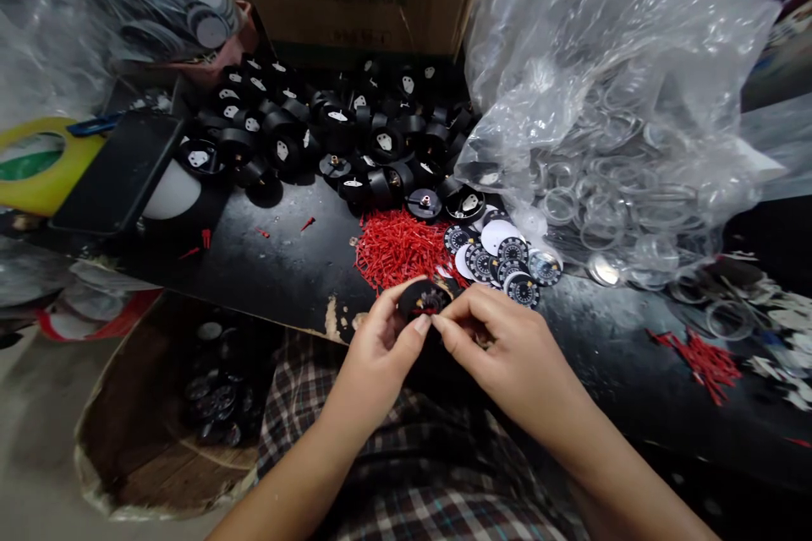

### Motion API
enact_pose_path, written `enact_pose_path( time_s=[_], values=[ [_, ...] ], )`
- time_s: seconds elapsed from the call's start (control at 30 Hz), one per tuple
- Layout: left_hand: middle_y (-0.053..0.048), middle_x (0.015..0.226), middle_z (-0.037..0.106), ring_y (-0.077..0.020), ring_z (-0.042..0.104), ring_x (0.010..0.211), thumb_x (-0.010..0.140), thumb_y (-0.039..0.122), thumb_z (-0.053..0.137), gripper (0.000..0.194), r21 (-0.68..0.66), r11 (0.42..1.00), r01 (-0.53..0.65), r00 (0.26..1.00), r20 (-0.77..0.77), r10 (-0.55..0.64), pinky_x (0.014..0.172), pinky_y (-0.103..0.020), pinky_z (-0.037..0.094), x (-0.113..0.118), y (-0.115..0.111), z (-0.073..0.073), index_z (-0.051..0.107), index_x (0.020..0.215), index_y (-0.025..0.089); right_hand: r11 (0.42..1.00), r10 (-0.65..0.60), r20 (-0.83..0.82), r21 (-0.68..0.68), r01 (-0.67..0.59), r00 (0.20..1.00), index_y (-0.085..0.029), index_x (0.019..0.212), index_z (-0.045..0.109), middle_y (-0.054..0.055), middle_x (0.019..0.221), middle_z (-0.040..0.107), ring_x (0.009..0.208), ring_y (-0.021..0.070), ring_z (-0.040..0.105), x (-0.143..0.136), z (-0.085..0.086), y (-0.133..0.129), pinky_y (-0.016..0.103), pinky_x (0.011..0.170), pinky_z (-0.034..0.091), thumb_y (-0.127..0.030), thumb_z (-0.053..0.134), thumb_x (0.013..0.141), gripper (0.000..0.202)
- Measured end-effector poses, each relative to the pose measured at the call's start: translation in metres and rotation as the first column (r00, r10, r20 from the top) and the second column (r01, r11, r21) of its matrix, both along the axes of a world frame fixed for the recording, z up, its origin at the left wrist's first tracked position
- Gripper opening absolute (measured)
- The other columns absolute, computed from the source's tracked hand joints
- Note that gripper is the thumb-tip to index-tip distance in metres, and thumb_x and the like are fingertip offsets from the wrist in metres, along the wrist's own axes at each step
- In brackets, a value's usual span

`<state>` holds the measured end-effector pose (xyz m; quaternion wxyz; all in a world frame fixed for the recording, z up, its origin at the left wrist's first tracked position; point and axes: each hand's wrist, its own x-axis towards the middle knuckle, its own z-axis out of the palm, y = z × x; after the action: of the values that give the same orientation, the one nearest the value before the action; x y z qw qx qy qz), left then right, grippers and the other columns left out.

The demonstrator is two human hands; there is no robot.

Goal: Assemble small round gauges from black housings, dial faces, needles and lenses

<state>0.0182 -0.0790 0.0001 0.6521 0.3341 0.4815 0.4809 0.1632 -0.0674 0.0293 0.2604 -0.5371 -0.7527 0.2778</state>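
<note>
The case (414, 297) is just in front of the red pile (401, 247), gripped in the left hand (379, 345). The right hand (511, 334) pinches narrowly at its face; whether it holds anything, I cannot tell. Dials (511, 251) lie right of the pile, housings (383, 144) behind it.

Dim light, glare on plastic bag (596, 42)
</note>
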Motion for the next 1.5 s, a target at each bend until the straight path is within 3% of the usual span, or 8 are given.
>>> enact_pose_path(
  time_s=[0.27, 0.5, 0.63, 0.77, 1.0, 1.17, 1.27, 1.5],
  values=[
    [0.002, 0.134, 0.061, -0.0228, 0.044, 0.134, 0.08, 0.039, 0.068, 0.038, -0.09, 0.996, -0.009, 1.0, -0.013, 0.007, 0.114, -0.034, 0.031, 0.0, -0.005, 0.0, 0.066, 0.117, 0.033, 0.939, 0.057, 0.254, 0.316, -0.138, 0.965, -0.017, 0.079, 0.059, 0.004, 0.075, 0.062, 0.074, 0.0193, 0.055, -0.002, -0.001, 0.011, 0.034, 0.069, 0.036, -0.013, 0.049, 0.087, 0.013],
    [0.0, 0.127, 0.066, -0.0252, 0.048, 0.131, 0.077, 0.045, 0.069, 0.039, -0.207, 0.976, -0.069, 0.997, 0.032, 0.077, 0.113, -0.038, 0.033, 0.011, -0.01, -0.011, 0.068, 0.114, 0.034, 0.996, -0.085, 0.105, 0.011, 0.084, 0.991, -0.02, 0.072, 0.056, -0.003, 0.066, 0.058, 0.061, 0.0121, 0.05, -0.004, 0.011, 0.009, 0.026, 0.063, 0.038, -0.012, 0.055, 0.08, 0.012],
    [-0.001, 0.132, 0.062, -0.026, 0.048, 0.131, 0.08, 0.037, 0.068, 0.04, -0.087, 0.996, -0.005, 0.999, -0.045, 0.001, 0.113, -0.038, 0.034, 0.004, -0.003, -0.018, 0.065, 0.12, 0.033, 0.992, -0.042, -0.026, -0.121, 0.038, 0.999, -0.021, 0.077, 0.062, -0.001, 0.072, 0.064, 0.066, 0.013, 0.058, 0.038, 0.007, 0.032, 0.026, 0.065, 0.044, -0.022, 0.053, 0.087, 0.014],
    [-0.002, 0.135, 0.059, -0.0264, 0.049, 0.129, 0.084, 0.038, 0.063, 0.041, -0.084, 0.995, -0.055, 0.998, 0.007, 0.056, 0.111, -0.041, 0.037, 0.004, 0.001, -0.017, 0.061, 0.125, 0.032, 0.856, -0.516, 0.275, 0.19, 0.48, 0.811, -0.014, 0.116, 0.06, 0.014, 0.112, 0.064, 0.094, 0.026, 0.061, 0.099, -0.014, 0.081, 0.042, 0.084, 0.045, -0.029, 0.055, 0.085, 0.034],
    [-0.005, 0.131, 0.063, -0.0282, 0.05, 0.128, 0.081, 0.038, 0.066, 0.041, -0.063, 0.996, -0.068, 0.998, 0.01, 0.068, 0.111, -0.044, 0.035, 0.008, 0.002, -0.021, 0.064, 0.121, 0.028, 0.85, -0.527, 0.309, 0.209, 0.484, 0.791, -0.014, 0.114, 0.062, 0.016, 0.112, 0.056, 0.097, 0.0274, 0.06, 0.139, -0.033, 0.109, 0.044, 0.088, 0.046, -0.027, 0.063, 0.075, 0.041],
    [-0.005, 0.126, 0.066, -0.0252, 0.058, 0.119, 0.083, 0.036, 0.064, 0.035, -0.136, 0.989, -0.053, 0.979, 0.189, 0.078, 0.103, -0.04, 0.045, 0.005, 0.005, -0.021, 0.066, 0.117, 0.027, 0.859, -0.51, 0.064, 0.1, 0.502, 0.858, -0.017, 0.095, 0.067, 0.007, 0.085, 0.065, 0.07, 0.0193, 0.061, 0.119, -0.009, 0.075, 0.037, 0.071, 0.051, -0.03, 0.058, 0.081, 0.02],
    [-0.01, 0.116, 0.071, -0.0235, 0.067, 0.103, 0.087, 0.039, 0.06, 0.033, -0.227, 0.974, 0.024, 0.932, 0.357, 0.06, 0.094, -0.04, 0.052, 0.009, 0.006, -0.011, 0.068, 0.112, 0.02, 0.95, -0.311, -0.17, -0.089, 0.299, 0.935, -0.022, 0.103, 0.068, 0.001, 0.075, 0.066, 0.063, 0.0165, 0.06, 0.076, 0.004, 0.042, 0.032, 0.063, 0.051, -0.03, 0.059, 0.085, 0.022],
    [-0.004, 0.123, 0.067, -0.0233, 0.061, 0.113, 0.084, 0.031, 0.065, 0.029, -0.104, 0.994, 0.036, 0.957, 0.289, -0.004, 0.092, -0.034, 0.053, 0.01, 0.001, -0.01, 0.067, 0.113, 0.028, 0.996, 0.007, -0.12, 0.087, 0.003, 0.993, -0.025, 0.117, 0.064, 0.007, 0.109, 0.054, 0.097, 0.0164, 0.058, 0.004, -0.001, 0.006, 0.031, 0.085, 0.048, -0.019, 0.051, 0.092, 0.029]
  ],
)
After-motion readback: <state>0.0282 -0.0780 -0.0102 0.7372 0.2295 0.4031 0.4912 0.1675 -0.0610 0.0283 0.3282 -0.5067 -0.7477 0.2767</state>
